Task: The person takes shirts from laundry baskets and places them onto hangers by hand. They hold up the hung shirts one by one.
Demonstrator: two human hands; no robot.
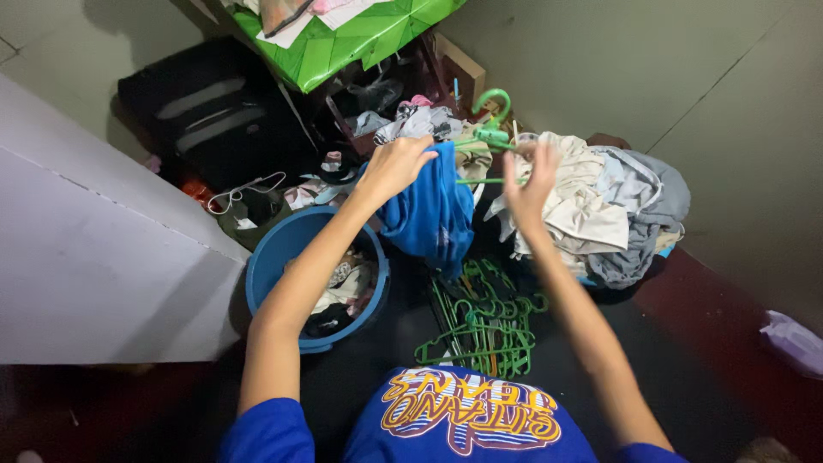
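Both hands are working raised in front of the chest, over the dark floor (377, 377). Left hand (396, 165) is closing its fingers around the top edge of a blue garment (433, 214), bunching the cloth so that the rest is hanging free below it, just above the floor. Right hand (529, 180) is pinching the thin bar of a green hanger (490, 129) between fingertips, the hook standing upright above; the hanger is sitting level with the garment's gathered edge and just beside it, probably so the cloth can meet the bar, though I cannot tell whether they are touching. A heap of green hangers (480, 321) is lying directly below the hands, within easy reach. To the left, a blue tub (283, 249) is holding mixed clothing, with a white wire hanger (244, 190) resting beyond its rim. To the right, a pile of pale and grey laundry (604, 210) is mounding against the wall. Behind, a green patterned surface (343, 39) is overhanging more scattered clothes, and a dark bag (206, 111) is leaning nearby.
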